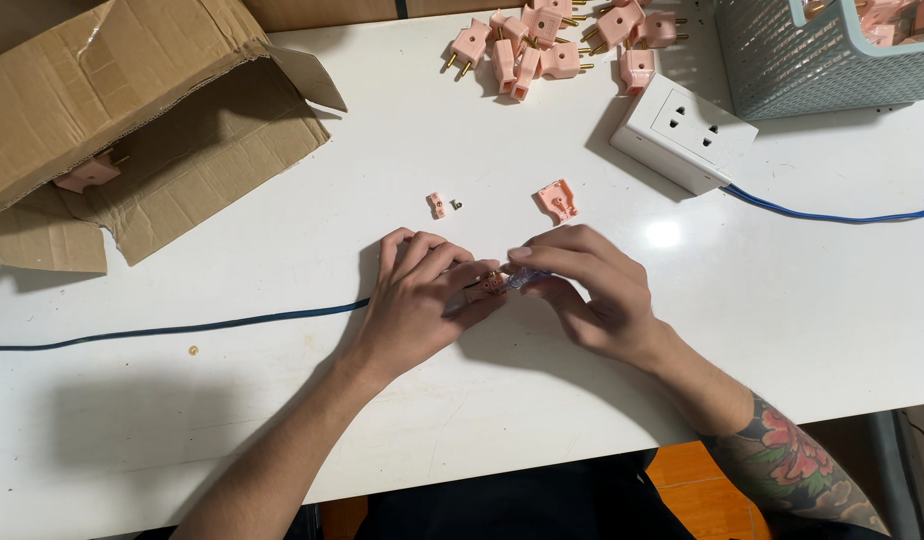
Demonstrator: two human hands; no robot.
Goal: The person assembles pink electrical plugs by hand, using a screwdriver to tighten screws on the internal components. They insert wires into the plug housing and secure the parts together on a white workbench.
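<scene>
A white worktop [232, 420] fills nearly the whole frame, smooth and glossy, with a bright spot of lamp glare right of centre. Along the bottom edge a strip of dark clothing and an orange surface show beneath it; little else of the room is visible.

In the upper left lies an open cardboard box [132, 110], tipped on its side with flaps spread, and one pink plug part [85, 175] sits inside its mouth. In the upper right corner stands a grey-blue plastic basket [782, 60] with a lattice wall; pink pieces show over its rim. Between box and basket, at the top centre, a loose heap of pink plugs [552, 45] with brass pins lies on the worktop. Just below the heap, beside the basket, is a white socket block [682, 130], its blue cable [832, 215] running off to the right edge. Another blue cable [182, 328] crosses from the left edge toward the hands.

At the centre, the left hand [422, 300] and right hand [592, 290] meet, fingertips together, both pinching a small pink plug body [490, 284] held just above the worktop; the right fingers also grip a pale, translucent piece against it. Above the hands lie a pink plug cover [558, 199], a smaller pink clamp piece [437, 205] and a tiny screw [457, 205], apart from each other.
</scene>
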